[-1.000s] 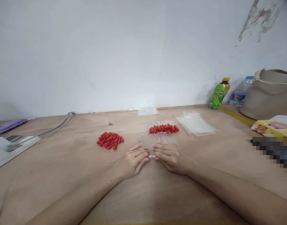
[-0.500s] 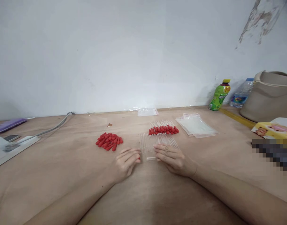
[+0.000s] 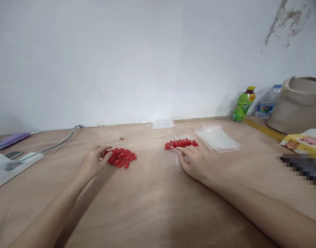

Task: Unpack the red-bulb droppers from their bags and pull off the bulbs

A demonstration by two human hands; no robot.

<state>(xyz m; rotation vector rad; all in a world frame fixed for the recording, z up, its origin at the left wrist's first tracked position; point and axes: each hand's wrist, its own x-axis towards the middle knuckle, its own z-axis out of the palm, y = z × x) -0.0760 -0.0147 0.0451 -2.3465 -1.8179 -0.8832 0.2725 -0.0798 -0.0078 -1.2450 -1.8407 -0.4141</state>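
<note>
My left hand is at the left edge of a pile of red rubber dropper bulbs, with its thumb and fingers closed around one bulb. My right hand pinches a clear glass tube, which points up and to the left. Under and beside that hand lies a row of clear glass tubes, partly covered by the fingers. Just behind is a row of droppers with red bulbs, their clear stems pointing toward the wall.
Clear zip bags lie right of the droppers, and another bag rests by the wall. Farther right stand a green drink bottle, a water bottle and a beige bin. A cable runs to a power strip at left.
My left hand has moved left from beside the glass tubes to the bulb pile. My right hand has lifted slightly away, now with a glass tube in its fingers.
</note>
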